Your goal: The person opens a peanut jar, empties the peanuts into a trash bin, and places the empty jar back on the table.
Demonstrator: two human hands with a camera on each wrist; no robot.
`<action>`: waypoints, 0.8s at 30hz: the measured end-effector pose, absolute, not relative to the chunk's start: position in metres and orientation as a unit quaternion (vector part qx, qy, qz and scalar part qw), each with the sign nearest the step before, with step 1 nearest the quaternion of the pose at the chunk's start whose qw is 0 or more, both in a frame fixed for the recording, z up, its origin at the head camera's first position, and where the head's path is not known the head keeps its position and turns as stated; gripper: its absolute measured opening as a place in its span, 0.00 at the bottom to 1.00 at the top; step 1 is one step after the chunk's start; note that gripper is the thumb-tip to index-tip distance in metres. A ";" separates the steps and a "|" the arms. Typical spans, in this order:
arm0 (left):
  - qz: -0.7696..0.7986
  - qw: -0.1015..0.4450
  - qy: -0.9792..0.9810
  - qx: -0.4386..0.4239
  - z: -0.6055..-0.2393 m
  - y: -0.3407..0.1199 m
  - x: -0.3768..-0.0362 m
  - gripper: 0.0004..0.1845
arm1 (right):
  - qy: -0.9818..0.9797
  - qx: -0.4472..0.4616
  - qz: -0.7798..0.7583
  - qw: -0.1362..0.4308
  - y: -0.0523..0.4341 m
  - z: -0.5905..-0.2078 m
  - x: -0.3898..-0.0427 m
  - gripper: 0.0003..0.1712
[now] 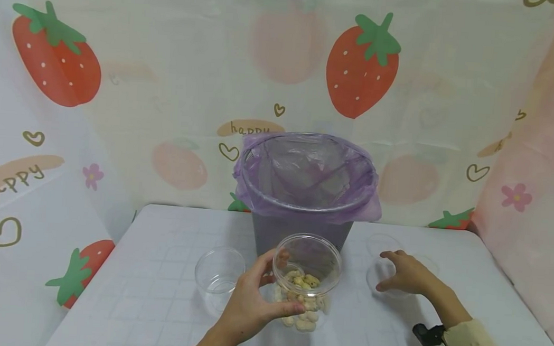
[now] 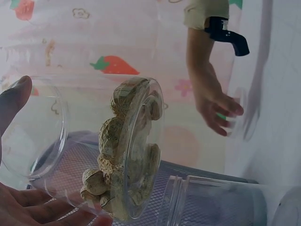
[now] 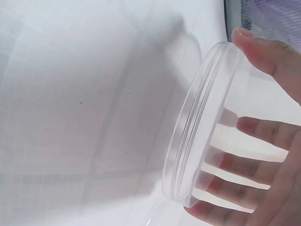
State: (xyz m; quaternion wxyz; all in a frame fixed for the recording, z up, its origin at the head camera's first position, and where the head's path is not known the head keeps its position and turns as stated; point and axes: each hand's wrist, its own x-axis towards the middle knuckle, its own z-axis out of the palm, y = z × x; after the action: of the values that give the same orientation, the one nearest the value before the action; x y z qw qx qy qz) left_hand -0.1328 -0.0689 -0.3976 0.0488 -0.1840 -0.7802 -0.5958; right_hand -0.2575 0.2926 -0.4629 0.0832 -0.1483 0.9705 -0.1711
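My left hand (image 1: 250,301) grips a clear round plastic jar (image 1: 330,274) by its side, thumb in front. The jar has no lid on, and peanuts (image 1: 307,318) in their shells lie at its bottom. In the left wrist view the peanuts (image 2: 110,136) gather at the jar's base, above the table. Over at the right, my right hand (image 1: 409,275) reaches down around a clear round lid (image 3: 202,127), with thumb and fingers spread along its rim. The lid is low over the table, seen edge-on in the right wrist view.
Behind the jar stands a grey mesh bin (image 1: 297,230) lined with a purple plastic bag (image 1: 252,192). A second clear jar (image 1: 220,270), with nothing in it, stands left of my left hand. Another clear lid (image 1: 383,245) lies beyond my right hand. Printed cloth hangs around the white table (image 1: 156,271).
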 end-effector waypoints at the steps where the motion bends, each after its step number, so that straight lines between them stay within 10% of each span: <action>1: -0.594 0.050 -0.781 -0.187 -0.398 -0.069 -0.133 0.48 | 0.971 -0.149 -0.169 0.084 0.292 -0.463 -0.257 0.51; 24: -0.590 0.056 -0.784 -0.185 -0.400 -0.069 -0.133 0.47 | 0.975 -0.137 -0.151 0.092 0.283 -0.475 -0.249 0.50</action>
State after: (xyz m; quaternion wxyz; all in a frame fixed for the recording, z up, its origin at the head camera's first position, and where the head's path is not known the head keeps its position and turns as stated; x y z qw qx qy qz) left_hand -0.1330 -0.0692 -0.3996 0.0559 -0.1848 -0.7842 -0.5897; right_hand -0.2495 0.2830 -0.4751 0.0923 -0.1366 0.9747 -0.1512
